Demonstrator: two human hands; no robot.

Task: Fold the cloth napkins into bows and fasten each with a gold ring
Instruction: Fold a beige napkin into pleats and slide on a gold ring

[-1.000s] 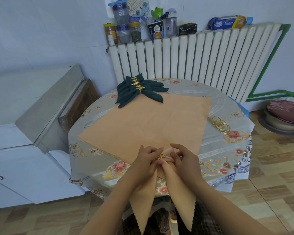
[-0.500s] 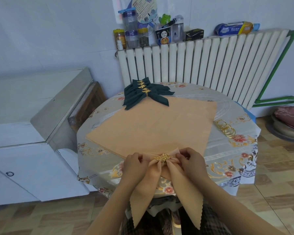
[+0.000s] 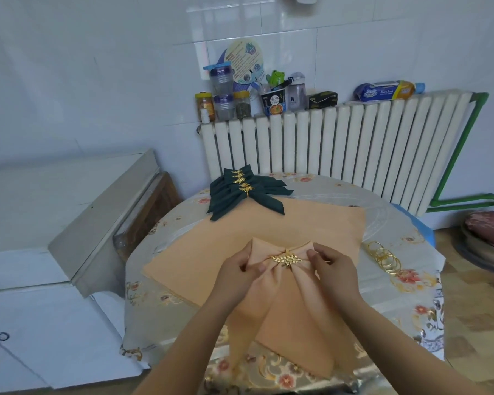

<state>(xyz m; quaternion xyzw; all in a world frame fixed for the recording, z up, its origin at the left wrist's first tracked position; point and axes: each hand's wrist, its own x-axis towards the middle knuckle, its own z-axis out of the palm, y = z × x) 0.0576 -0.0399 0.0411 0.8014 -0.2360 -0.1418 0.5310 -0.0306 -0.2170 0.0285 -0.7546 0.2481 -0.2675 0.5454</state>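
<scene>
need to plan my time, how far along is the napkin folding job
Done: a pile of dark green bows with gold rings sits at the table's far side. In hand: the left hand and right hand pinch a peach bow whose leaf ring is already on. Left: flat peach napkins and spare gold rings; how many, I cannot tell.

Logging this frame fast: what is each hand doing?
Left hand: pinching the peach napkin bow beside the gold leaf ring.
Right hand: pinching the same bow's other side.
</scene>
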